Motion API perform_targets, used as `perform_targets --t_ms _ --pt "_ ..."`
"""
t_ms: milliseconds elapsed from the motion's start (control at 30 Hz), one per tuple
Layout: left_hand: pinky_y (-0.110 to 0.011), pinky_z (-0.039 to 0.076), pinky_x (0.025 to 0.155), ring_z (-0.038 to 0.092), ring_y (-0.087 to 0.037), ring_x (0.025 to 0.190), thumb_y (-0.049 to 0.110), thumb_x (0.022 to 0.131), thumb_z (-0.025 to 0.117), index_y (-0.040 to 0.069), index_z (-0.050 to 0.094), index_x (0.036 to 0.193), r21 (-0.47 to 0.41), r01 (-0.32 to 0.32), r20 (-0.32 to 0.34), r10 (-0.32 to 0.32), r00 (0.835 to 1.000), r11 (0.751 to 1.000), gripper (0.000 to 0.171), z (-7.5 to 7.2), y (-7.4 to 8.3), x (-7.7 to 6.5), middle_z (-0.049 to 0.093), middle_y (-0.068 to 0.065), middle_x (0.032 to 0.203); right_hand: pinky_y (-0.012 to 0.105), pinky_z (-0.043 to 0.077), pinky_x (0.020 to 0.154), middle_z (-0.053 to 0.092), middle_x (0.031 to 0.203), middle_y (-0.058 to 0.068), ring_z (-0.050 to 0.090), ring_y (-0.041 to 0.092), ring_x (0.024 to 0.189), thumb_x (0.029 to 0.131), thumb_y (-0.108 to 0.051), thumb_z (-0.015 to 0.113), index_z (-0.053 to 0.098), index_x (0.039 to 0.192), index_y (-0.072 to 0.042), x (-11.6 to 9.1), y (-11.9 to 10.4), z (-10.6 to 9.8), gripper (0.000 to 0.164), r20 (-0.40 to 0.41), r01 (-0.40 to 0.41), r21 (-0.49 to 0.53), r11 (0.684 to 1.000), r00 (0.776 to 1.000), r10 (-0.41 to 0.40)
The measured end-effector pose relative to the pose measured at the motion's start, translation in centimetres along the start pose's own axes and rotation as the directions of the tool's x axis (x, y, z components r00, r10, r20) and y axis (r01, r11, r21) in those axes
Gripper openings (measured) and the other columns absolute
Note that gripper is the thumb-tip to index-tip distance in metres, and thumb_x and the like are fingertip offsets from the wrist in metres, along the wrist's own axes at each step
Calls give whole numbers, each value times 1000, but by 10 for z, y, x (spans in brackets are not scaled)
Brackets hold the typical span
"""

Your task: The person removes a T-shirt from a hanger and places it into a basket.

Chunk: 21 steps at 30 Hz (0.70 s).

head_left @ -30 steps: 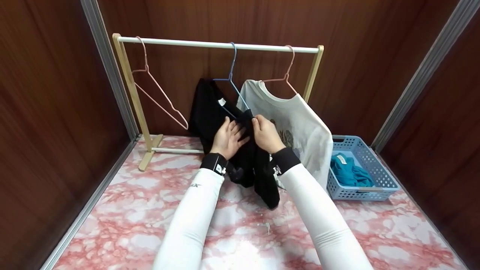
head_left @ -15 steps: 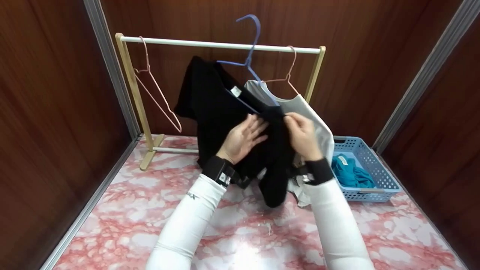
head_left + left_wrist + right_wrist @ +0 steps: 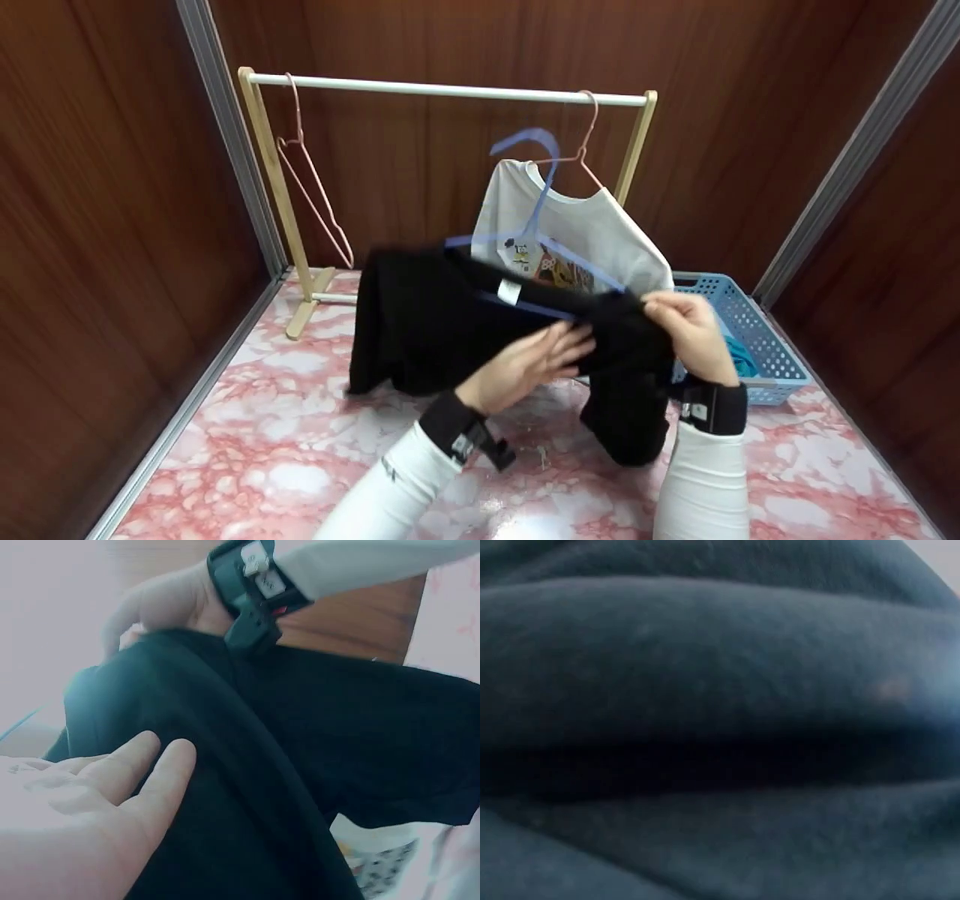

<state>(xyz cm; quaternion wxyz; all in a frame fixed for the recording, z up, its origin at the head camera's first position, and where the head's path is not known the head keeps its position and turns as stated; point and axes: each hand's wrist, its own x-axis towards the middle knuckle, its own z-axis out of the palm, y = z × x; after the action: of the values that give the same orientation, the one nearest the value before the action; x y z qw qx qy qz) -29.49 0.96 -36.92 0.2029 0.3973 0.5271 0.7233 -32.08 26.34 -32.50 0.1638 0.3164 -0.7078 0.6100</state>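
A black T-shirt [image 3: 427,330] hangs on a blue hanger [image 3: 534,217], off the rack and in front of it, its neck label facing me. My right hand [image 3: 694,330] pinches the shirt's shoulder near the hanger's end. Straight fingers of my left hand [image 3: 525,364] lie against the shirt front below the collar. In the left wrist view, the left hand [image 3: 97,802] is beside the black cloth [image 3: 247,765], and the right hand [image 3: 165,607] grips its upper edge. Dark cloth folds [image 3: 705,667] fill the right wrist view, where the right hand is hidden.
Behind stands a clothes rack with a white rail [image 3: 420,90]. A pink hanger [image 3: 319,180] hangs at its left, and a white T-shirt [image 3: 487,210] on another pink hanger [image 3: 585,142] at its right. A blue basket [image 3: 772,352] holding teal cloth [image 3: 742,358] sits on the right.
The blue hanger with the black T-shirt has come off the rail, down and toward me. Both hands have moved right and lower with it. The white shirt's print is now uncovered.
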Motion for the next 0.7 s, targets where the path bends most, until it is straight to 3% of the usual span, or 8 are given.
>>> perform_targets --t_ms 133,233,367,433,500,567,633,700 --pt "-55 23 110 29 -36 137 53 98 32 -3 13 147 1 50 -63 -50 997 999 76 -4 -23 -17 23 -24 150 17 46 64 66 77 -4 57 3 69 89 14 48 61 88 17 -9 15 8 14 82 -62 -32 998 995 64" --pt "-51 36 104 44 -37 127 44 101 32 -3 30 141 149 135 -171 -108 979 980 62 -11 -31 -30 43 -24 138 16 45 64 65 76 -4 57 2 68 88 15 47 60 86 19 -14 23 16 14 99 -99 -48 994 990 104" --pt "-32 52 83 65 -26 98 30 100 42 -1 55 120 497 212 -300 -63 952 841 39 -16 -20 -51 68 -14 104 14 43 63 63 74 -4 54 1 67 87 13 47 58 86 21 -21 34 25 13 108 -147 -51 988 982 152" --pt "-27 53 74 67 -23 83 20 98 49 -1 61 108 622 157 -365 106 925 767 27 -14 -3 -63 70 -11 88 14 43 63 62 74 -4 53 2 67 88 13 46 57 85 22 -23 41 28 14 120 -160 -34 987 979 163" --pt "-25 51 69 66 -21 76 10 94 55 -2 64 100 719 40 -408 374 833 694 16 -21 10 -74 69 -10 78 14 43 62 62 74 -3 53 2 66 87 13 46 57 85 22 -24 47 28 14 126 -173 -20 985 977 174" --pt "-28 48 73 64 -23 79 4 91 58 0 66 95 820 11 -435 610 662 572 10 -37 17 -85 67 -9 80 14 43 62 61 75 -3 53 2 66 87 14 45 56 84 23 -25 52 28 15 134 -174 -14 985 976 174" --pt "-30 44 80 60 -23 87 8 90 60 5 68 95 887 103 -438 747 501 451 9 -61 13 -95 66 -7 88 13 43 62 61 74 -3 53 2 66 87 14 45 57 84 21 -25 55 28 15 135 -176 -11 984 975 176" --pt "-38 38 89 55 -26 96 16 90 61 10 70 98 884 246 -467 772 430 397 13 -86 8 -107 66 -6 98 13 43 61 61 74 -3 53 2 66 86 14 45 58 81 19 -25 56 28 15 135 -167 -10 986 977 167"
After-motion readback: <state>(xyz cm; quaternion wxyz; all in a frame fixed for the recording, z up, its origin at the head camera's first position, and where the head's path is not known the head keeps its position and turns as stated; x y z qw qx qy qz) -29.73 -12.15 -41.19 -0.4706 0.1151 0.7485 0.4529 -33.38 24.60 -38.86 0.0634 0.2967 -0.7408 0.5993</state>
